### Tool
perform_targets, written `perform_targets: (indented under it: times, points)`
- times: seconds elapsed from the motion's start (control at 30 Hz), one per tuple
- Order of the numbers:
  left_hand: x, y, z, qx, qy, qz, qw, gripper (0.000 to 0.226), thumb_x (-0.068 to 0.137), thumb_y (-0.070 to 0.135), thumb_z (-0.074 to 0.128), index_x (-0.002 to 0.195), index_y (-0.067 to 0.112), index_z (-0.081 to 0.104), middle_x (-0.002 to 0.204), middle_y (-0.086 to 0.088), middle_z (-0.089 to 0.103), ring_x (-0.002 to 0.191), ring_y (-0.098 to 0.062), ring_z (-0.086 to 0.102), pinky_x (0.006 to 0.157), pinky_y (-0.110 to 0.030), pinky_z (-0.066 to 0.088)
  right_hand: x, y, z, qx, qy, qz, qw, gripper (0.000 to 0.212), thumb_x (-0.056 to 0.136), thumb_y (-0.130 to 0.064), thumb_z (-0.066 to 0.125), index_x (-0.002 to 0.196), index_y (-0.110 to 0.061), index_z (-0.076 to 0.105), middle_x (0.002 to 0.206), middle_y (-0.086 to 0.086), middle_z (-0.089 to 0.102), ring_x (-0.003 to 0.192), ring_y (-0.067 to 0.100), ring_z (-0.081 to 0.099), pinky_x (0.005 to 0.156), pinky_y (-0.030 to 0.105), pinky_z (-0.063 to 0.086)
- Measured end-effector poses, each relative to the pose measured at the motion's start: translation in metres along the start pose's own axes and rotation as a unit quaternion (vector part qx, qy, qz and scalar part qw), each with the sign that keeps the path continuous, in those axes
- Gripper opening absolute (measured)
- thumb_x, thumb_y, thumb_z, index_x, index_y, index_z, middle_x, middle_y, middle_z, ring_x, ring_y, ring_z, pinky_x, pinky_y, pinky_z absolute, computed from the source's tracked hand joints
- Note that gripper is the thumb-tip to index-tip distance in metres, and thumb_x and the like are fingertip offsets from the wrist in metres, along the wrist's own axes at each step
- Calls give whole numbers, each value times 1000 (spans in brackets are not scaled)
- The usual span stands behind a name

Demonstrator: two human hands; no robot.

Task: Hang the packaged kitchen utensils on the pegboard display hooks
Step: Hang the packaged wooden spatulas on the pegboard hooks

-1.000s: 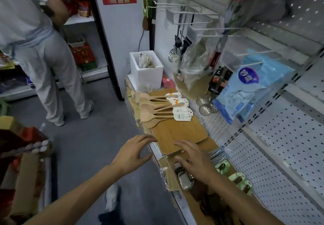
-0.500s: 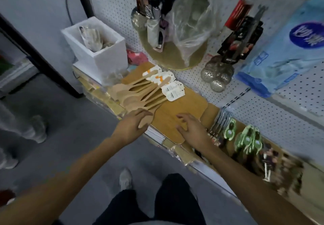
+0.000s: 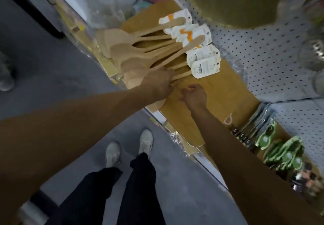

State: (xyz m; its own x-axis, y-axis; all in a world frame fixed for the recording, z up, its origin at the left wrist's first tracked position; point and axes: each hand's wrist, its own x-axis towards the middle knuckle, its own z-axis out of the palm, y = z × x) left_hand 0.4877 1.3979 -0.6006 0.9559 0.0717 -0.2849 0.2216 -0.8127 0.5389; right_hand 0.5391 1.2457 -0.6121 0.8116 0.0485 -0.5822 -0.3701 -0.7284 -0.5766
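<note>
While both hands work at the near end of the pile, we note the wooden spoons point(image 3: 140, 49) lying fanned on a wooden board point(image 3: 210, 91) on the shelf, bowls toward the aisle and handles pointing toward the pegboard point(image 3: 263, 53). White paper tags point(image 3: 205, 63) sit on the handle ends, close to the pegboard's foot. Our left hand point(image 3: 159, 84) lies over the handles of the nearest spoons, fingers curled down among them; it appears to be gripping one or two, though the fingertips are hidden and we cannot tell how many it has. Our right hand point(image 3: 193, 96) is just beside it, fingers loosely curled above the board, and we cannot tell whether it pinches a handle or holds nothing. No spoon from this pile is on a hook yet. We judge the spoons light and stiff, with smooth handles that could slide over each other when one is pulled from the stack. The tags look thin and easy to crease or tear at the punched hole. A sensible hold is on the handle just below the tag, leaving the hole free to thread onto a hook. To the right lie green-carded packages point(image 3: 284, 151), blurred.
</note>
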Motion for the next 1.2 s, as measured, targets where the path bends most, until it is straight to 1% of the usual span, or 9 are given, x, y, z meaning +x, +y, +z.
perform_targets:
  times: [0.13, 0.27, 0.47, 0.6, 0.8, 0.9, 0.97, 1.13, 1.2]
  points:
    - [45, -7, 40, 37, -24, 8, 999, 30, 95, 26, 54, 119, 8, 61, 120, -17, 63, 112, -34, 59, 90, -43, 50, 45, -1, 35, 42, -24, 40, 998, 18, 86, -23, 58, 92, -8, 67, 97, 13, 72, 91, 31, 71, 83, 49, 59]
    - [64, -12, 59, 94, -32, -28, 995, 20, 98, 11, 48, 114, 5, 58, 121, -19, 58, 105, -34, 60, 83, -43, 48, 68, 1, 50, 50, -24, 56, 997, 30, 96, -14, 52, 68, -9, 63, 72, 12, 70, 64, 30, 72, 67, 50, 62]
    - [69, -10, 66, -65, -46, -60, 995, 36, 94, 5, 48, 128, 10, 59, 126, -14, 62, 113, -28, 59, 89, -32, 46, 69, 0, 40, 93, -90, 151, 980, 33, 97, -30, 59, 75, -5, 58, 79, 11, 64, 62, 20, 64, 55, 35, 56]
    - [65, -1, 68, -93, -90, -64, 990, 35, 92, 8, 53, 124, 14, 65, 125, -9, 65, 113, -26, 60, 92, -33, 48, 55, 12, 21, 96, -58, 162, 980, 29, 87, -25, 70, 71, -2, 63, 68, 10, 64, 57, 20, 65, 67, 39, 61]
    - [36, 12, 66, -240, -143, -51, 959, 50, 81, -6, 62, 128, 11, 63, 128, -9, 64, 120, -26, 57, 90, -29, 44, 15, 30, 1, 149, -12, 153, 977, 27, 89, -16, 65, 64, -6, 64, 58, 8, 61, 49, 15, 60, 52, 29, 54]
    - [12, 31, 53, -281, -135, -42, 949, 44, 86, -2, 64, 129, 8, 62, 130, -12, 63, 121, -26, 57, 104, -34, 44, -17, 31, -9, 189, 4, 171, 967, 27, 90, -11, 61, 63, -8, 61, 56, 5, 55, 50, 15, 51, 47, 26, 46]
    - [-5, 43, 43, -281, -155, -43, 946, 44, 86, -2, 65, 129, 8, 62, 130, -11, 63, 119, -27, 59, 96, -28, 46, -38, 32, -16, 229, 12, 197, 953, 31, 90, -5, 60, 59, -9, 56, 49, 3, 50, 45, 13, 44, 45, 26, 40]
    - [-52, 72, 15, -359, -179, -43, 915, 53, 83, -22, 51, 126, 5, 63, 117, -11, 65, 102, -35, 66, 83, -43, 58, -99, 34, -32, 303, 48, 218, 926, 28, 92, -5, 62, 65, -5, 58, 52, 6, 58, 42, 14, 56, 55, 30, 50]
    - [-70, 85, 5, -384, -169, -56, 906, 48, 88, -19, 47, 126, 6, 63, 110, -7, 64, 91, -26, 65, 75, -28, 58, -126, 29, -43, 335, 77, 222, 912, 15, 91, 8, 54, 81, 1, 63, 57, 8, 63, 40, 11, 59, 45, 22, 52]
